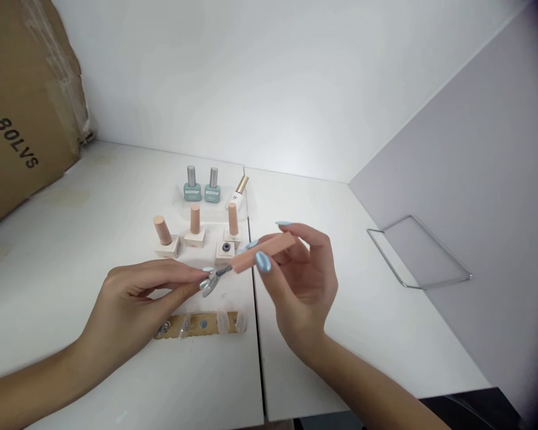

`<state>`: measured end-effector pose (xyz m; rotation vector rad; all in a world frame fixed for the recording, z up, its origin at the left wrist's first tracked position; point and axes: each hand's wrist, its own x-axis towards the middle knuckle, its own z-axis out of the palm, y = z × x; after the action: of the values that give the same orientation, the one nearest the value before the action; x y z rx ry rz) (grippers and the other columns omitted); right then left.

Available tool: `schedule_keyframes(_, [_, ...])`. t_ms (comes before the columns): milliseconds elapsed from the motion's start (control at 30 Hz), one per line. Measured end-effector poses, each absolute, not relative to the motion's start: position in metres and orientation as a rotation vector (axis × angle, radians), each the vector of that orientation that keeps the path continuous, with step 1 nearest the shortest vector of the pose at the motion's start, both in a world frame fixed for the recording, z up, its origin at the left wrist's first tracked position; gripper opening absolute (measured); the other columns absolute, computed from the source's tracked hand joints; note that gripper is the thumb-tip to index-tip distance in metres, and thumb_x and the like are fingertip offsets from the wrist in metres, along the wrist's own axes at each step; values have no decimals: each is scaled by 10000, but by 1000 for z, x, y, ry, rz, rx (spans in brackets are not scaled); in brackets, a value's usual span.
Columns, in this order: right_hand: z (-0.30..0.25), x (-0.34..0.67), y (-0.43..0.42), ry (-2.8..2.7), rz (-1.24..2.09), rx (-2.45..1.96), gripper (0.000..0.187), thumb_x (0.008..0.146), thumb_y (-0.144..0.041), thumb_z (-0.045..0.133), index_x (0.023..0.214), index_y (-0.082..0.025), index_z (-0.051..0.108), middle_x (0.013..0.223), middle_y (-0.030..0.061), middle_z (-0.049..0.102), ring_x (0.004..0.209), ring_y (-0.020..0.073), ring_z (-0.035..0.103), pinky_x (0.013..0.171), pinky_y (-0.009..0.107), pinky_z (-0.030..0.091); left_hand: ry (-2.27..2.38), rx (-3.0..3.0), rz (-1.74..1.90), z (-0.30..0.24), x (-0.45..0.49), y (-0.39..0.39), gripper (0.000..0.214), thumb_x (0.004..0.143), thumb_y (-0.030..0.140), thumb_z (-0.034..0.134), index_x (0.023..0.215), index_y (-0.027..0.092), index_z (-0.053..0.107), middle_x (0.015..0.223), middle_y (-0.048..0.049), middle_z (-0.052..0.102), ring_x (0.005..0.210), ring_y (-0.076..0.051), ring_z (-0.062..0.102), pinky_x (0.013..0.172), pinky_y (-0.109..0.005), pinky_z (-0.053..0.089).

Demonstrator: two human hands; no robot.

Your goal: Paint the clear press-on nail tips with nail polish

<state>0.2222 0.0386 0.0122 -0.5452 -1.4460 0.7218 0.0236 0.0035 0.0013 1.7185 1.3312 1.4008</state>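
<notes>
Between the thumb and fingers of my left hand (147, 298) is a clear false nail (210, 285), pinched at one end. My right hand (302, 280) grips the peach cap of a nail polish brush (264, 252); its dark, wet-looking tip meets the false nail. Just behind the brush stands an uncapped white polish bottle (225, 251) with a dark open neck. Below my hands lies a strip of brown cardboard (210, 324) bearing several clear false nails, with a grey-blue dot among them.
Several peach-capped bottles (195, 227) stand behind my hands. Farther back, a clear tray (206, 210) bears two teal bottles (192, 190) and a tilted gold-capped white bottle (237, 194). A cardboard box (22, 107) is at left, a wire frame (419, 254) at right. A dark seam divides the white table.
</notes>
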Motion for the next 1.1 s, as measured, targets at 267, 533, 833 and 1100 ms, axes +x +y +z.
schedule_keyframes(267, [11, 217, 34, -1536, 729, -451, 386, 932, -74, 659, 1227, -307, 574, 832, -41, 728, 757, 151, 760, 674, 335, 673, 1351, 1726, 1384, 6, 24, 0, 223, 824, 203, 804, 837, 417, 865, 837, 85, 857, 698, -154, 799, 627, -196, 635])
schedule_keyframes(533, [11, 221, 41, -1353, 808, -680, 265, 967, -115, 667, 1150, -284, 576, 775, -61, 738, 836, 162, 800, 789, 377, 660, 1374, 1724, 1377, 2, 27, 0, 213, 806, 212, 811, 831, 416, 866, 845, 81, 859, 734, -166, 814, 650, -198, 651])
schedule_keyframes(833, [10, 222, 37, -1395, 770, -582, 290, 937, -159, 700, 1171, -301, 603, 843, -27, 738, 778, 170, 780, 711, 371, 691, 1391, 1433, 1244, 7, 25, 4, 58, 775, 361, 853, 756, 306, 852, 736, 4, 841, 586, -164, 772, 507, -173, 593])
schedule_keyframes(1100, [6, 222, 34, -1456, 871, -491, 337, 926, -133, 702, 1205, -298, 611, 889, -10, 740, 808, 161, 783, 708, 345, 706, 1303, 1319, 1176, 12, 30, 7, 125, 758, 368, 888, 787, 258, 837, 670, -17, 800, 603, -164, 755, 515, -177, 582])
